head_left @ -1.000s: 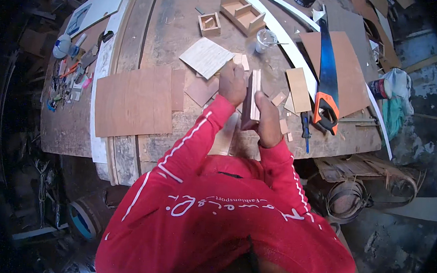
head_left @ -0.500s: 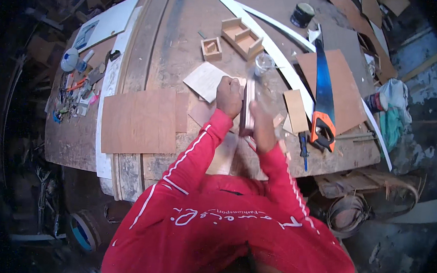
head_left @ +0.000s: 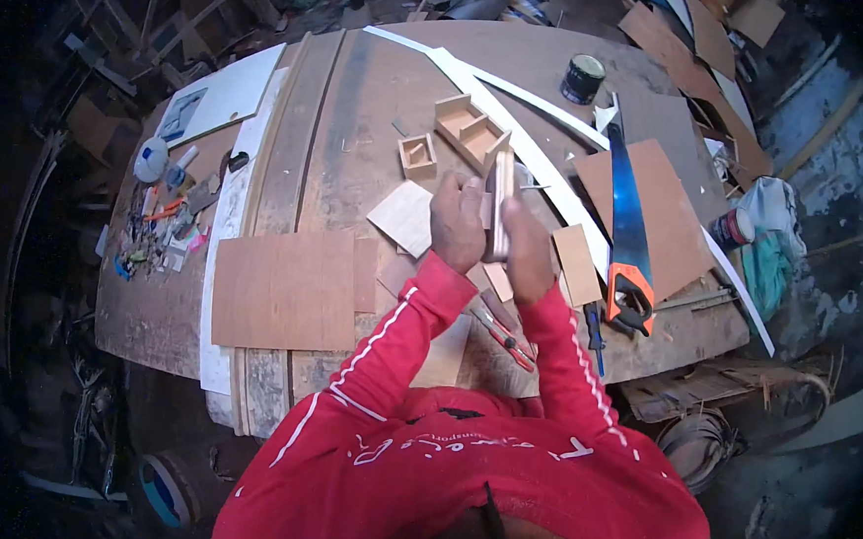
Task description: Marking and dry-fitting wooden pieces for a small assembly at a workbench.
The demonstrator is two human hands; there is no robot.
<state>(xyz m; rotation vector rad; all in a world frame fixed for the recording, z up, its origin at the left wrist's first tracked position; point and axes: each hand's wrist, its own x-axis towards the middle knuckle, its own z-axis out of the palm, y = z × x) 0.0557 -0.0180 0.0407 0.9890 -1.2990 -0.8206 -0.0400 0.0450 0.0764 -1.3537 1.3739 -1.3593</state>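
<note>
Above the workbench (head_left: 338,180) I hold a narrow wooden piece (head_left: 503,200) on edge, its pale, layered edge turned up. My left hand (head_left: 457,222) is closed on its left side, with the thumb toward the wood. My right hand (head_left: 527,251) presses against its right side, slightly blurred, its fingertips partly hidden. Just left of my left hand lies a pale square board (head_left: 402,216). A red-handled tool that looks like pliers (head_left: 506,341) lies below my hands. Beyond them stand a small open wooden box (head_left: 418,156) and a divided wooden box (head_left: 467,133).
At the right lie a handsaw (head_left: 630,217) with an orange handle, a screwdriver (head_left: 596,334) and a brown board (head_left: 657,219). A dark can (head_left: 582,79) stands at the back. Long white strips (head_left: 536,177) cross the bench. Thin plywood (head_left: 287,290) lies left, beyond it small tools (head_left: 163,209).
My view has tipped up, so the bench sits lower in the picture. Both hands still hold the wooden piece, now showing more of its pale edge. The red-handled tool shows more plainly.
</note>
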